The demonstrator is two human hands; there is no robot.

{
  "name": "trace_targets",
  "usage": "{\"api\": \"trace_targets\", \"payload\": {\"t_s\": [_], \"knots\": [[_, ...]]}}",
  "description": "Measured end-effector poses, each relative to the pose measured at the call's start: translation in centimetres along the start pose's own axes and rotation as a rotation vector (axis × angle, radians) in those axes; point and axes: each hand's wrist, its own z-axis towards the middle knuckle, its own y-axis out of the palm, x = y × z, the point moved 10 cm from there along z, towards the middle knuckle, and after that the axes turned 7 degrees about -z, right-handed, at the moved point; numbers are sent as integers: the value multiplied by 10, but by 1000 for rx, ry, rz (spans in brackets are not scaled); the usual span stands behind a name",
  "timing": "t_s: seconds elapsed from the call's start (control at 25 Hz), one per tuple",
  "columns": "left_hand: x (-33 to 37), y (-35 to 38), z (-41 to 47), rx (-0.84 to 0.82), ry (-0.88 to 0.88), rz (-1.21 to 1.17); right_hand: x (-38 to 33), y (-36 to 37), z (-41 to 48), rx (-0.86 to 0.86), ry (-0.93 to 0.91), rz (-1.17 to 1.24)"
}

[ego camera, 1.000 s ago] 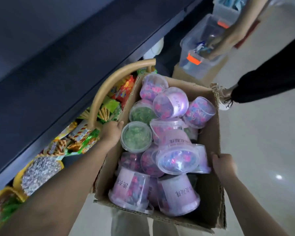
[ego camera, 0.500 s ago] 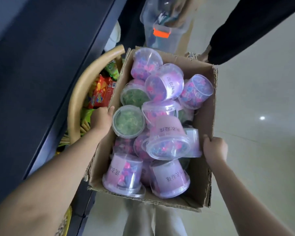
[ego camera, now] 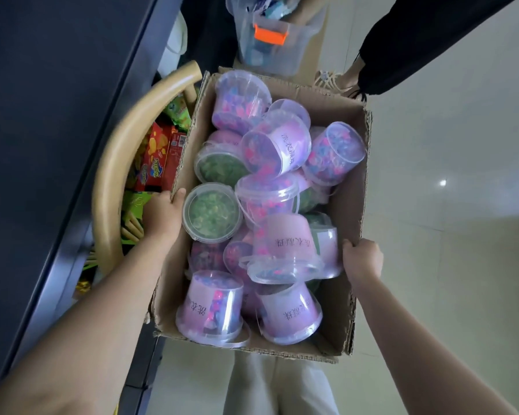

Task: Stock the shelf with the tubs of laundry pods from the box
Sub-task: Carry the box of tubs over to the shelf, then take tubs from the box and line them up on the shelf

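An open cardboard box (ego camera: 351, 187) hangs in front of me above the floor, carried between both hands. My left hand (ego camera: 162, 214) grips its left wall with the thumb over the rim. On the right wall's rim my right hand (ego camera: 363, 259) is curled. Inside lie several clear tubs of laundry pods, jumbled on their sides and upside down: most are purple-labelled (ego camera: 279, 145) with pink and blue pods, and a few hold green pods (ego camera: 212, 209). The dark shelf unit (ego camera: 57, 115) runs along the left.
A wicker basket with a curved tan handle (ego camera: 126, 151) holds snack packets right beside the box's left wall. Ahead, another person in black trousers (ego camera: 411, 43) reaches into a clear plastic bin with an orange latch (ego camera: 270, 34). Pale tiled floor spreads to the right.
The box has shifted along the shelf and away from it, still carried in both hands. The clear bin and the other person now lie directly ahead.
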Motion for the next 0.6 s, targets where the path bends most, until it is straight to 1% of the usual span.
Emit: {"api": "trace_targets", "payload": {"t_s": [0.12, 0.32, 0.44, 0.52, 0.6], "knots": [[-3, 0, -7, -30, -1, 19, -5, -8, 9, -37, -49, -31], [-17, -7, -35, -29, -119, 31, -26, -18, 19, -188, -213, -159], [-18, -18, -64, 40, -241, 5, -40, -32, 30, -263, -356, -332], [-16, -24, -91, 114, -337, -68, -61, -48, 34, -295, -504, -495], [-7, -27, -121, 200, -406, -163, -86, -59, 34, -321, -666, -597]]}}
